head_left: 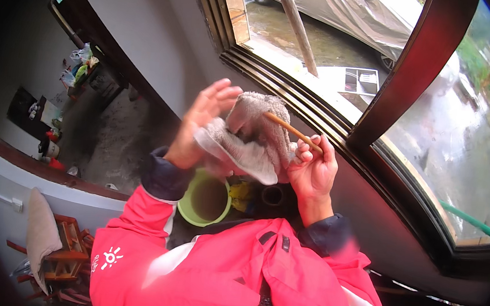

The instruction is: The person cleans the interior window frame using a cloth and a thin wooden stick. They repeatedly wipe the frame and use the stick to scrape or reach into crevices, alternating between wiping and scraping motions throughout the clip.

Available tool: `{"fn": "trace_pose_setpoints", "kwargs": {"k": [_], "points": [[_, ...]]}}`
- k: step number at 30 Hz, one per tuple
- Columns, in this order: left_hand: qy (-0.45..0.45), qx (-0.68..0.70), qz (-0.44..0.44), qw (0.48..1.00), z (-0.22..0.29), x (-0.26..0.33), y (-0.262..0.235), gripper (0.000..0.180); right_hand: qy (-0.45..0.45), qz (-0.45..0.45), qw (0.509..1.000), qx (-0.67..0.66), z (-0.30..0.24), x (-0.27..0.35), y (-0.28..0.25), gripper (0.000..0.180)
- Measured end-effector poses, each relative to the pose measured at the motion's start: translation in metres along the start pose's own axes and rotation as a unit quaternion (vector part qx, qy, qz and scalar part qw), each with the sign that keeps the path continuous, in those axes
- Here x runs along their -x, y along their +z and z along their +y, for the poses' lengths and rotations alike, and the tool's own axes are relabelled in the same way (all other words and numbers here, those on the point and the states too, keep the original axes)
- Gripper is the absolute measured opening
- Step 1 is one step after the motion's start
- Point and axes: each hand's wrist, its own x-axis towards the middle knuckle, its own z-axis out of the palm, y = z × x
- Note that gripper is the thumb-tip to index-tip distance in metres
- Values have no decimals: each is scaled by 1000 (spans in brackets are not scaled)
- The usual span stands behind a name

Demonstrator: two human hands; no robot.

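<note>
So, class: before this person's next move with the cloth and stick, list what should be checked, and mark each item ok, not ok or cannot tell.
1. Right hand grips the thin wooden stick: ok.
2. Stick's tip sits in the grey cloth: ok.
3. Left hand has a firm hold on the cloth: cannot tell, fingers spread and blurred.
4. Cloth wrapped tightly round the stick: cannot tell.
5. Green bucket stands below the cloth: ok.
6. Window frame is clear of the hands: ok.

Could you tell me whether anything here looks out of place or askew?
Mostly no. The grey cloth is bunched loosely over the thin wooden stick in the right hand, the left hand against it. Below, a green bucket stands upright, nothing spilled.
</note>
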Motion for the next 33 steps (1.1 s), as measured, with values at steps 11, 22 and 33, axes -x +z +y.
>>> {"fn": "trace_pose_setpoints", "kwargs": {"k": [11,22,33], "points": [[-285,470,-145,823,-120,-5,95,47,-308,192,692,624,-35,-20,46,44],[-292,454,-31,841,-132,-39,125,33,-170,287,605,723,-65,-87,62,41],[-282,491,-34,824,-142,-55,107,30,-160,336,558,742,-66,-105,67,41]]}}
